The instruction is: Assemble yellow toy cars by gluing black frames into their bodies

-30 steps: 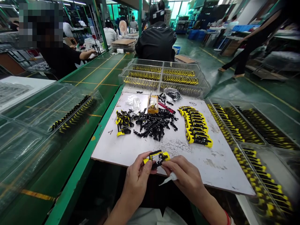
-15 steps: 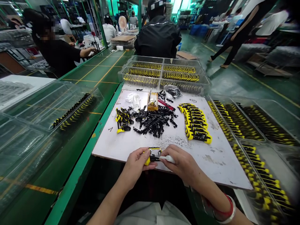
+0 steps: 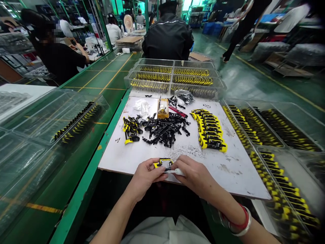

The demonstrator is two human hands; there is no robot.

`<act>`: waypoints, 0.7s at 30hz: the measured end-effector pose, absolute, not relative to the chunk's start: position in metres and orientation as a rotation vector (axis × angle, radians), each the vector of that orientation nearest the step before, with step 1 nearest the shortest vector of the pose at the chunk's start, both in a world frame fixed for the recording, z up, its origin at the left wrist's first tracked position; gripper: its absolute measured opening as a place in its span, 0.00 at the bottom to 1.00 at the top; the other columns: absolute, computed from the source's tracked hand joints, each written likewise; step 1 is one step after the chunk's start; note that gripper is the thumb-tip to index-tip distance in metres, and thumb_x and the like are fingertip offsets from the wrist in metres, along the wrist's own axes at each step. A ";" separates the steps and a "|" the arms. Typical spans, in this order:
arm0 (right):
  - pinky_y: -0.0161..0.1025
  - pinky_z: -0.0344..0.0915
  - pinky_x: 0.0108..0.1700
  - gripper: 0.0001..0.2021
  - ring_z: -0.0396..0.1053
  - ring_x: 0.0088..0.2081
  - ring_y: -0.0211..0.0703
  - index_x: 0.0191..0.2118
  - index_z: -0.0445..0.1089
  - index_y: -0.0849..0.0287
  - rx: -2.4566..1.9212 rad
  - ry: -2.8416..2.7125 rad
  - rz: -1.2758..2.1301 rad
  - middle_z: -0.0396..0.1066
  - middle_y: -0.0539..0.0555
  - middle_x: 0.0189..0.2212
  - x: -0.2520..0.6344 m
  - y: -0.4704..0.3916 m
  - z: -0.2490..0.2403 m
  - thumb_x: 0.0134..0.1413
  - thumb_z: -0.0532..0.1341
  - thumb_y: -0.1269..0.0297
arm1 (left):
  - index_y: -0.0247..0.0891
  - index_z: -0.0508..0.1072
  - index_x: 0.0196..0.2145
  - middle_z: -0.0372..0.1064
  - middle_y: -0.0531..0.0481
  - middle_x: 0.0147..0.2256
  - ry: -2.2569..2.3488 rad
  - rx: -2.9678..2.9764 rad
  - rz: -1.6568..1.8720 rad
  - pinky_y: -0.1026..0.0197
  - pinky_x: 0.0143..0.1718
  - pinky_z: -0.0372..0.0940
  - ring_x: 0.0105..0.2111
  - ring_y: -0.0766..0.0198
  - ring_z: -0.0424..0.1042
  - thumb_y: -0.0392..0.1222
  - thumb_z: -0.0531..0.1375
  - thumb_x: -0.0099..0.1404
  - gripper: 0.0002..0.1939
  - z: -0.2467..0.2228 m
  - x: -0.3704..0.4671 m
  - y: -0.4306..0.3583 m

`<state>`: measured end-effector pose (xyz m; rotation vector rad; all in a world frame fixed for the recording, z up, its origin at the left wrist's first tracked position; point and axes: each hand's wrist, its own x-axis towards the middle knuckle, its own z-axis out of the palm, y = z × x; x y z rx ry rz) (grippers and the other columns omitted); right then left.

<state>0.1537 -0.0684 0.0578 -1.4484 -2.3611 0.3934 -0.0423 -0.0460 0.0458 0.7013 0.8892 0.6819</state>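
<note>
Near the front edge of the white board (image 3: 114, 157), my left hand (image 3: 147, 174) is closed on a yellow and black part (image 3: 164, 163). My right hand (image 3: 192, 172) grips a small tool with a white handle (image 3: 179, 172), its thin tip lying against the near side of the part. Both hands meet around the part, just above the board's edge. Beyond them lies a heap of black pieces (image 3: 169, 130), with yellow and black pieces (image 3: 130, 129) to its left. A row of yellow and black assemblies (image 3: 210, 130) stands on the right.
A small yellow box (image 3: 163, 113), white crumpled material (image 3: 142, 107) and a red tool (image 3: 177, 110) lie behind the heap. Clear trays surround the board: back (image 3: 173, 79), right (image 3: 257, 147), left (image 3: 45, 147). A person in black (image 3: 167, 35) sits ahead.
The part in my left hand has tilted, and the tool's tip has shifted to its near edge. The view has moved slightly; a walking person at the right back has stepped left.
</note>
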 end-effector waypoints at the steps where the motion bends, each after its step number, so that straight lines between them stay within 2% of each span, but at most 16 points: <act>1: 0.35 0.63 0.35 0.09 0.68 0.37 0.43 0.36 0.66 0.56 -1.444 -2.348 0.412 0.68 0.52 0.34 0.153 -0.068 0.058 0.50 0.59 0.76 | 0.34 0.71 0.47 0.73 0.46 0.40 0.875 0.704 0.692 0.61 0.44 0.70 0.37 0.65 0.74 0.40 0.66 0.57 0.20 0.046 -0.042 -0.046; 5: 0.36 0.64 0.39 0.03 0.68 0.38 0.42 0.36 0.66 0.56 -1.436 -2.122 0.624 0.68 0.53 0.35 0.155 -0.067 0.057 0.57 0.57 0.69 | 0.33 0.71 0.46 0.75 0.46 0.40 0.895 0.710 0.711 0.65 0.41 0.70 0.34 0.67 0.75 0.38 0.66 0.56 0.20 0.047 -0.042 -0.045; 7: 0.38 0.64 0.41 0.04 0.68 0.39 0.42 0.38 0.67 0.56 -1.497 -1.909 0.739 0.69 0.53 0.36 0.157 -0.068 0.057 0.58 0.57 0.64 | 0.33 0.71 0.46 0.76 0.45 0.38 0.936 0.701 0.718 0.65 0.39 0.71 0.32 0.67 0.76 0.38 0.66 0.56 0.19 0.048 -0.044 -0.046; 10: 0.37 0.66 0.31 0.11 0.68 0.30 0.40 0.43 0.66 0.56 -1.649 -1.538 1.026 0.70 0.52 0.34 0.160 -0.070 0.055 0.57 0.57 0.56 | 0.33 0.71 0.47 0.76 0.45 0.39 0.942 0.699 0.722 0.66 0.38 0.71 0.33 0.65 0.77 0.39 0.66 0.56 0.20 0.051 -0.046 -0.047; 13: 0.34 0.62 0.21 0.18 0.62 0.19 0.34 0.46 0.64 0.57 -1.640 -1.285 1.372 0.69 0.50 0.30 0.157 -0.073 0.052 0.55 0.57 0.51 | 0.33 0.72 0.47 0.76 0.45 0.38 0.943 0.698 0.718 0.65 0.38 0.71 0.33 0.64 0.77 0.39 0.67 0.55 0.21 0.054 -0.045 -0.049; 16: 0.32 0.60 0.20 0.20 0.61 0.18 0.32 0.44 0.65 0.58 -1.566 -1.201 1.515 0.67 0.47 0.25 0.150 -0.075 0.050 0.52 0.60 0.49 | 0.33 0.72 0.47 0.77 0.46 0.37 0.955 0.698 0.722 0.65 0.38 0.72 0.31 0.65 0.77 0.39 0.67 0.54 0.22 0.056 -0.044 -0.050; 21: 0.30 0.58 0.19 0.19 0.60 0.18 0.31 0.40 0.65 0.60 -1.545 -1.069 1.571 0.66 0.46 0.22 0.140 -0.075 0.052 0.49 0.63 0.50 | 0.33 0.71 0.48 0.76 0.45 0.40 0.928 0.732 0.708 0.64 0.39 0.72 0.33 0.65 0.76 0.38 0.66 0.56 0.21 0.054 -0.046 -0.050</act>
